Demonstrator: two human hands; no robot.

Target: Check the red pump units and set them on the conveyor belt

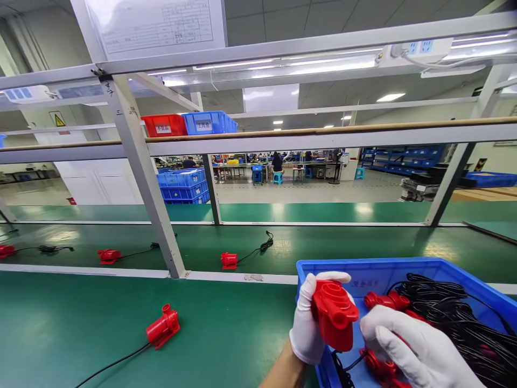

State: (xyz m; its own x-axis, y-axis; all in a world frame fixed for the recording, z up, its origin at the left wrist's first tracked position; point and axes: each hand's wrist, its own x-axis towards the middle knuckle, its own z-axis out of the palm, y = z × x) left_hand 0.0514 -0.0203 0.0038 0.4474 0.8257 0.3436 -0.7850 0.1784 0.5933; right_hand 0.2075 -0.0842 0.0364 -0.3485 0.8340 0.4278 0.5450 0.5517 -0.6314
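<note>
Holding pump (335, 318), bin rim (371, 262) near, bench (226, 328) leftward

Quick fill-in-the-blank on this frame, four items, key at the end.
1. The left hand holds a part coloured ____.
2. The right hand is over a bin coloured ____.
3. Both hands are gloved in ____.
4. The bundled cables in the bin are coloured ____.

Missing words: red; blue; white; black.
</note>
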